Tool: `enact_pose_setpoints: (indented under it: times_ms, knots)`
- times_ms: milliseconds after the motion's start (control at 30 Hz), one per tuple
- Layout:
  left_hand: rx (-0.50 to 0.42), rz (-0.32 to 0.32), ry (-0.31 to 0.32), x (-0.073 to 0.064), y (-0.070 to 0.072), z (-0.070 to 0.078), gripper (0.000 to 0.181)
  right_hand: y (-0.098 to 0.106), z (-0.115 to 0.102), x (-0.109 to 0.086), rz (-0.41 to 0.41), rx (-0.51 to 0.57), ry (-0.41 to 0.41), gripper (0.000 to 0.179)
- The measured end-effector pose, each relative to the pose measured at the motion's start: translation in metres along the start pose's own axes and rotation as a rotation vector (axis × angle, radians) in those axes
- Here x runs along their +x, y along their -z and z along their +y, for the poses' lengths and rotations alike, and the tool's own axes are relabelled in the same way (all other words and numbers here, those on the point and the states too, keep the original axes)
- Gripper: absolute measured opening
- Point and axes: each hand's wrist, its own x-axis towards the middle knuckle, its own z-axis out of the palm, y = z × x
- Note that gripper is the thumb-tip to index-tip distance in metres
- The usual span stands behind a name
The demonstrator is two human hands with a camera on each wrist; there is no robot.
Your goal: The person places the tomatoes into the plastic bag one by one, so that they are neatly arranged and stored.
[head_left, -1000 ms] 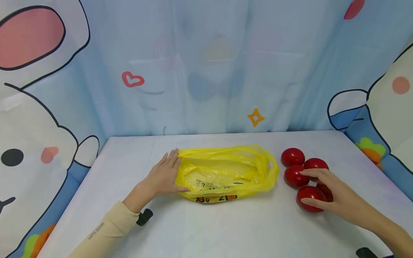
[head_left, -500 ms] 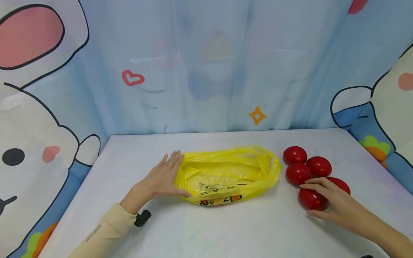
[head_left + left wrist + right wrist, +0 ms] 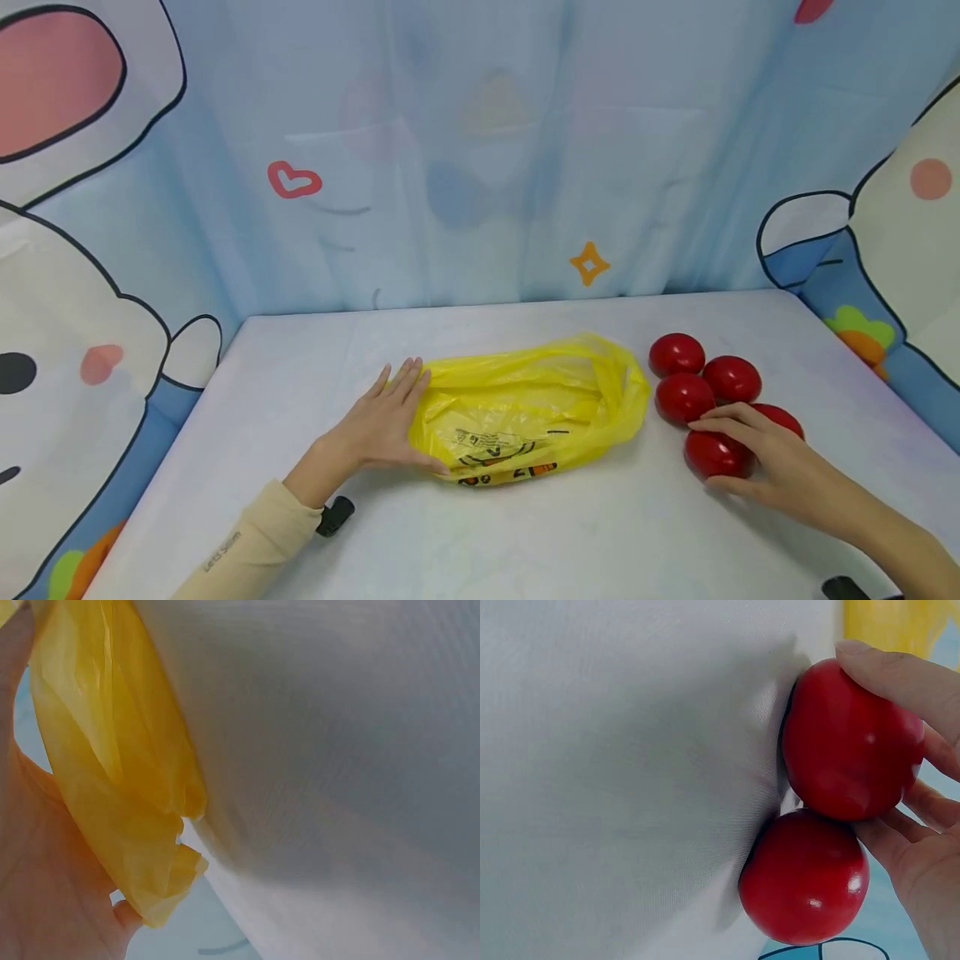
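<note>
A crumpled yellow plastic bag (image 3: 517,408) with dark print lies across the middle of the table. My left hand (image 3: 382,421) is at the bag's left end, its fingers straight and spread against the plastic; the left wrist view shows the bag's edge (image 3: 120,795) beside the palm. To the right of the bag, several glossy red apples sit in a loose cluster. My right hand (image 3: 772,458) holds the nearest apple (image 3: 714,457) between thumb and fingers. In the right wrist view, a second apple (image 3: 806,877) sits right against the held apple (image 3: 851,742).
The other apples, such as the back one (image 3: 677,354), stand just beyond my right hand. A white cloth covers the table (image 3: 525,542). Behind it hangs a blue cartoon-printed curtain (image 3: 480,167), meeting the table's far edge.
My right hand has come lower and around the nearest apple, uncovering more of the apple behind it. The left hand has stayed at the bag, and the bag's opening looks flatter.
</note>
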Motion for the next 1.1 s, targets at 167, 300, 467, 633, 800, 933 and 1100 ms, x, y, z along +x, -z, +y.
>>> enact_pose_setpoints:
  times_ms: [167,300,467,633,800,933,1100]
  knots:
    - [0.058,-0.014,0.008,0.002,-0.008,0.002,0.135,-0.001,0.000,0.000,0.003,-0.013,0.004,0.068]
    - [0.082,0.000,0.009,0.003,-0.011,0.003,0.135,-0.001,0.000,0.001,-0.001,-0.029,-0.006,0.069]
    - [0.082,0.010,0.025,0.004,-0.012,0.004,0.136,-0.002,-0.001,0.002,-0.004,-0.047,-0.007,0.070]
    - [0.086,0.011,0.048,0.008,-0.012,0.004,0.135,-0.001,-0.002,0.004,-0.012,-0.074,-0.012,0.072]
    - [0.091,-0.009,0.054,0.013,-0.010,0.004,0.135,0.001,-0.003,0.007,-0.013,-0.103,-0.035,0.078]
    - [0.097,-0.021,0.052,0.016,-0.010,0.005,0.135,0.003,-0.007,0.006,0.022,-0.076,-0.037,0.079]
    - [0.104,-0.027,0.055,0.016,-0.011,0.004,0.135,0.019,-0.017,0.010,0.135,-0.042,0.027,0.080]
